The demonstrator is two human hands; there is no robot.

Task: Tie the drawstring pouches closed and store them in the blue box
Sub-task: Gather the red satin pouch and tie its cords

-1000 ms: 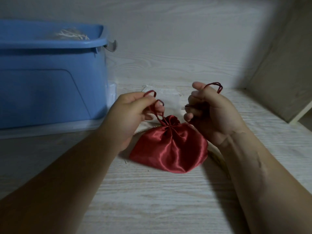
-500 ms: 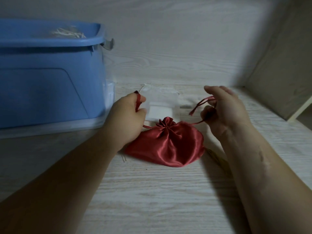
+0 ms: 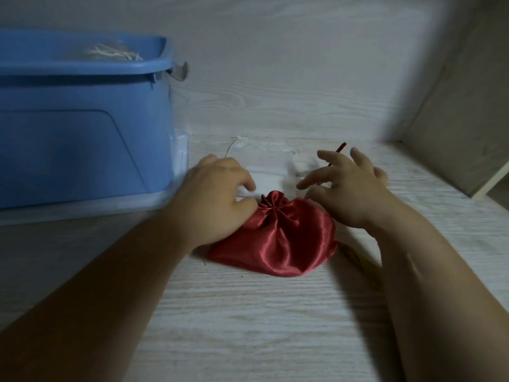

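Note:
A red satin drawstring pouch lies on the pale wood surface with its neck gathered shut. My left hand sits against the left side of the neck, fingers curled downward; any cord under it is hidden. My right hand hovers just right of the neck with its fingers spread. The red drawstring runs up between those fingers, its end sticking out above them. The blue box stands to the left, holding a pouch with white strings.
A flat white sheer pouch lies behind the red one, partly under my left hand. The box's clear lid lies beneath it. A wall closes the back, and a wooden panel closes the right side.
Both hands have dropped from above the pouch to its neck. The right hand's fingers have spread out from a closed grip on the cord. The pouch has flattened onto the surface.

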